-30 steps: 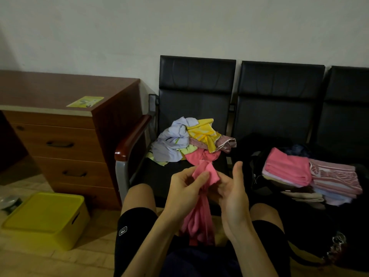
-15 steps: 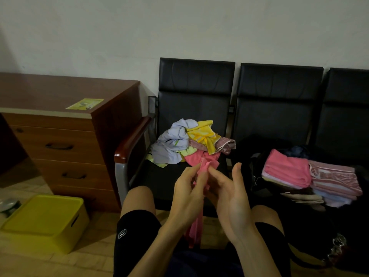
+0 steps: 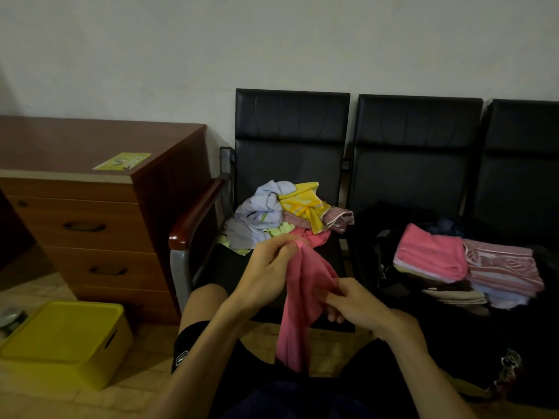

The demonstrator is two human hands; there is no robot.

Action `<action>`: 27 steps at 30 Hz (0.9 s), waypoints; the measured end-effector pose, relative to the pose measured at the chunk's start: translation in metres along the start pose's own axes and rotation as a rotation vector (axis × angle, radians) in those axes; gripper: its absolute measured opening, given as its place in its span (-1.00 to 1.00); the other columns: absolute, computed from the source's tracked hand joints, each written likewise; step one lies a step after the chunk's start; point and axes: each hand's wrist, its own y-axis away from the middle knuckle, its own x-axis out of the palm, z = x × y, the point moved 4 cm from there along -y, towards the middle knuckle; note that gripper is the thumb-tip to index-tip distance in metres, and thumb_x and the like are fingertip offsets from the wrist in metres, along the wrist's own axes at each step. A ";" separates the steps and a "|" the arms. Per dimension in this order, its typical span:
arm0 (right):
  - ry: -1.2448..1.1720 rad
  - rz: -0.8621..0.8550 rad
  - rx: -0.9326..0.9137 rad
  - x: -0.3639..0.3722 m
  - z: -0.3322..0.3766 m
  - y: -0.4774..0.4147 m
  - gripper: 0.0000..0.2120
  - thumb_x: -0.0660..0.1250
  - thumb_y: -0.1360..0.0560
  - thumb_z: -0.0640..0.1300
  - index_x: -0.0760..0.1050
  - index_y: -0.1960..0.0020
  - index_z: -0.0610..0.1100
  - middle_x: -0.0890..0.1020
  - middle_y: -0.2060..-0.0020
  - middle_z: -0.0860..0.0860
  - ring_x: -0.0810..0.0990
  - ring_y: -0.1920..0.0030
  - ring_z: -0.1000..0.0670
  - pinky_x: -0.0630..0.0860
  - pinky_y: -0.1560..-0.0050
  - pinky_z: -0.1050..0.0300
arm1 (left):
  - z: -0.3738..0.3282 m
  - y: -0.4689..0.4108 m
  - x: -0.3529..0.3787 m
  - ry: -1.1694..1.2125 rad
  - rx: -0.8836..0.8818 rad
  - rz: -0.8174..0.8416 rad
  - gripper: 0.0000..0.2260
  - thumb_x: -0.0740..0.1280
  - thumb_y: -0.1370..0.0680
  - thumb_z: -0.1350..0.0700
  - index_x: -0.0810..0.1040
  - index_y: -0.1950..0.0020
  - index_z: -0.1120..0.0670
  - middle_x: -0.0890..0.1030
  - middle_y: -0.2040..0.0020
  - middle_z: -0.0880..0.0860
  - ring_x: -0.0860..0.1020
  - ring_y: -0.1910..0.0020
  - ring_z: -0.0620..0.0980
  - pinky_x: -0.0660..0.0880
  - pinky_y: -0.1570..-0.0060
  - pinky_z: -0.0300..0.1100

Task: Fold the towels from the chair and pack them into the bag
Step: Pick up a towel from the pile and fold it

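Note:
A pink towel (image 3: 299,309) hangs down between my knees. My left hand (image 3: 266,273) pinches its top corner, and my right hand (image 3: 354,303) pinches its right edge lower down. Behind them a heap of unfolded towels (image 3: 284,213), lilac, yellow and pink-patterned, lies on the left black chair (image 3: 290,146). On the middle seat, folded towels (image 3: 465,267) are stacked in an open black bag (image 3: 381,267).
A wooden chest of drawers (image 3: 90,222) stands to the left of the chairs. A yellow plastic box (image 3: 63,340) sits on the floor at the lower left. The chair's wooden armrest (image 3: 193,216) juts out beside my left knee.
My right hand has slid down and to the right along the pink towel's edge, spreading the cloth. My left hand keeps the top corner.

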 end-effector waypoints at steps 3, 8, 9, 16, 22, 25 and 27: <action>0.154 -0.030 -0.031 -0.032 0.009 -0.007 -0.84 0.33 -0.59 -0.15 0.58 0.17 -0.09 0.62 0.36 0.03 0.59 0.32 0.05 0.45 0.38 0.30 | -0.007 -0.009 -0.011 -0.065 0.061 0.045 -0.68 0.19 -0.66 0.28 0.66 0.02 -0.06 0.70 0.05 -0.10 0.63 -0.04 -0.18 0.50 -0.11 -0.31; 0.213 -0.260 -0.385 -0.096 0.095 0.021 -0.91 0.45 -0.48 -0.17 0.67 0.20 -0.13 0.69 0.33 0.08 0.62 0.30 0.16 0.51 0.26 0.29 | 0.002 -0.018 -0.036 -0.223 0.017 0.053 -0.78 0.26 -0.65 0.19 0.64 -0.19 0.01 0.67 -0.02 -0.19 0.61 -0.07 -0.21 0.55 -0.17 -0.11; 0.290 -0.202 -0.406 -0.095 0.108 0.026 -0.89 0.48 -0.45 -0.09 0.68 0.20 -0.12 0.70 0.29 0.03 0.63 0.27 0.12 0.53 0.20 0.21 | 0.003 -0.019 -0.040 -0.257 0.016 0.037 -0.79 0.27 -0.64 0.20 0.65 -0.20 0.02 0.67 0.00 -0.16 0.62 -0.05 -0.20 0.56 -0.15 -0.07; 0.645 -0.217 -0.362 -0.093 0.114 0.022 -0.82 0.44 -0.47 0.05 0.65 0.20 -0.04 0.67 0.31 0.05 0.63 0.26 0.07 0.57 0.10 -0.06 | 0.002 -0.030 -0.064 -0.420 0.019 -0.069 -0.78 0.36 -0.59 0.15 0.63 -0.23 0.03 0.69 -0.02 -0.01 0.63 0.00 -0.15 0.55 -0.08 -0.23; 0.608 -0.339 -0.416 -0.101 0.117 0.020 -0.90 0.54 -0.40 -0.07 0.64 0.23 -0.01 0.65 0.30 0.12 0.60 0.24 0.20 0.53 0.16 0.19 | -0.005 -0.035 -0.066 -0.447 0.037 -0.061 -0.77 0.37 -0.58 0.14 0.62 -0.24 0.03 0.67 -0.05 -0.02 0.63 -0.04 -0.11 0.57 -0.16 -0.08; 0.399 -0.393 -0.411 -0.107 0.116 0.019 -0.77 0.60 -0.33 -0.19 0.56 0.18 -0.04 0.64 0.31 0.10 0.59 0.32 0.16 0.58 0.18 0.18 | -0.010 -0.037 -0.065 -0.448 0.036 -0.056 -0.76 0.36 -0.59 0.16 0.62 -0.25 0.05 0.67 -0.08 -0.01 0.63 -0.06 -0.09 0.56 -0.18 -0.07; 0.328 -0.413 -0.392 -0.109 0.114 0.017 -0.68 0.61 -0.30 -0.23 0.54 0.08 -0.04 0.62 0.33 0.08 0.58 0.31 0.11 0.58 0.15 0.11 | -0.013 -0.038 -0.064 -0.465 0.042 -0.051 -0.75 0.37 -0.58 0.17 0.61 -0.26 0.05 0.67 -0.05 0.00 0.63 -0.03 -0.09 0.57 -0.18 -0.06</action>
